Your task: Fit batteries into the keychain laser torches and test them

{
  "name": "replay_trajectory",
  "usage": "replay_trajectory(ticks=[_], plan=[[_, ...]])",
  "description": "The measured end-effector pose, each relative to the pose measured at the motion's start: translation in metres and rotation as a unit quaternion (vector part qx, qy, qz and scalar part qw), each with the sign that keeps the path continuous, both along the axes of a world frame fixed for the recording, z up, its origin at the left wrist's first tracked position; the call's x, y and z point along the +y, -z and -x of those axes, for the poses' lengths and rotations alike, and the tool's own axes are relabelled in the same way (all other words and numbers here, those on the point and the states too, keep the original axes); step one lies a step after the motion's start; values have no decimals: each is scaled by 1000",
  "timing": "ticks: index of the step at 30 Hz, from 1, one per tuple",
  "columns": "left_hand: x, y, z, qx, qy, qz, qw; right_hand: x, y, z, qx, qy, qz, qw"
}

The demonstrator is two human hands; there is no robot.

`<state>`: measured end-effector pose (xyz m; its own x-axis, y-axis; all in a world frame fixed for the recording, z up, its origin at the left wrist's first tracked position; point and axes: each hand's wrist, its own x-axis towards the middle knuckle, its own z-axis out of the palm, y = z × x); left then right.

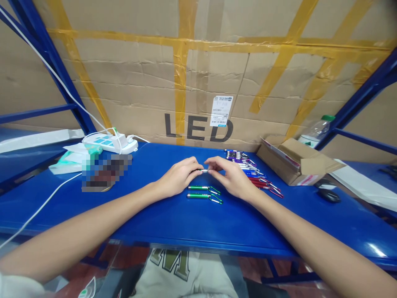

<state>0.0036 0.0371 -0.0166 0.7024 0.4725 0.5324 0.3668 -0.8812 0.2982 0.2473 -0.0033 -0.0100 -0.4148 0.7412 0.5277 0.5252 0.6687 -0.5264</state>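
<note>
My left hand (181, 178) and my right hand (231, 177) meet above the middle of the blue table. Between their fingertips is a small keychain flashlight (204, 170), with a silvery end showing; most of it is hidden by the fingers. The left fingers close round its left part, while the right thumb and fingers pinch its right end. Just below the hands, two green keychain flashlights (198, 196) with carabiner clips lie side by side. Beyond my right wrist are several more in red (263, 182), blue, silver and purple, laid in rows and partly covered by that hand.
An opened cardboard box (294, 161) stands at the right, with a plastic bottle (318, 130) behind it and a black mouse (329, 195) in front. At the left lie a white power strip (108, 142), cables and packets. A large taped carton (139, 82) walls off the back.
</note>
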Motion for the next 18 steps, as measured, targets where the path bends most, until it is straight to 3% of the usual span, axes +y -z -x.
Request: replay_trajectory(ticks=[8, 12, 18], plan=[[-5, -7, 4, 22, 11, -106, 994, 2, -3, -1, 86, -27, 80, 993], [-3, -8, 5, 56, 7, -150, 987, 1, -4, -2, 66, -42, 79, 994], [-1, -6, 6, 32, 27, -82, 996, -4, -3, 0, 12, -30, 25, 999]])
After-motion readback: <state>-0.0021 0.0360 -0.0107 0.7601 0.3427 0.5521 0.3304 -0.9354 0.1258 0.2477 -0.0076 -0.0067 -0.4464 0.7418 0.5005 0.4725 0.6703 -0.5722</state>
